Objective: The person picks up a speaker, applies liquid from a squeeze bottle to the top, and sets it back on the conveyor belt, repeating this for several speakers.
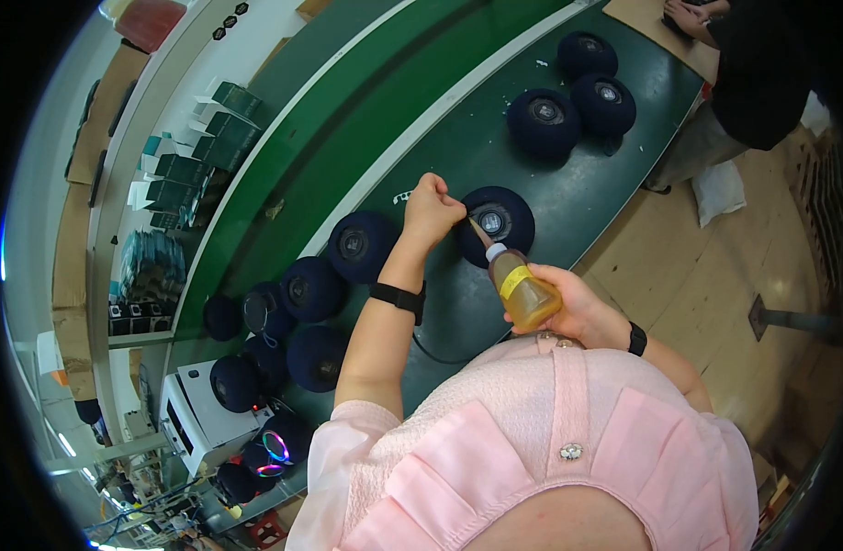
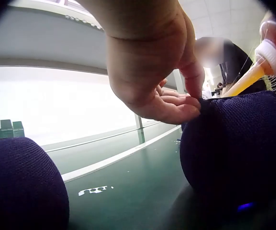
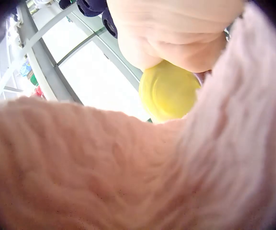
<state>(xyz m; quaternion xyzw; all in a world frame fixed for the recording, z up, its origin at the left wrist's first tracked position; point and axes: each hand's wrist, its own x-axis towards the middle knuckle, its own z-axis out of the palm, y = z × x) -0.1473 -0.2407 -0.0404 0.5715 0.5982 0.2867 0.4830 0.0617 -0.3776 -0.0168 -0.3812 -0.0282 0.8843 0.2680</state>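
Observation:
A round speaker (image 1: pixel 518 220) covered in dark blue fabric sits on the green bench, its top panel facing up. At its left rim my left hand (image 1: pixel 429 216) pinches the edge of the fabric cover between thumb and fingers, seen close up in the left wrist view (image 2: pixel 147 72). My right hand (image 1: pixel 578 298) grips an amber squeeze bottle (image 1: pixel 532 310) with a yellow label, tilted nozzle-down. The nozzle (image 2: pixel 245 80) reaches the speaker's top edge near the left fingertips. In the right wrist view, the bottle's yellowish base (image 3: pixel 169 93) shows below my palm; pink clothing covers much of that view.
Several similar speakers (image 1: pixel 353 246) stand to the left, and a group of others (image 1: pixel 543 124) stands farther along the bench (image 1: pixel 458 156). A white scrap (image 2: pixel 95 190) lies near the left hand. Another person (image 1: pixel 761 73) is at the far end. Boxes (image 1: pixel 229 138) line a shelf.

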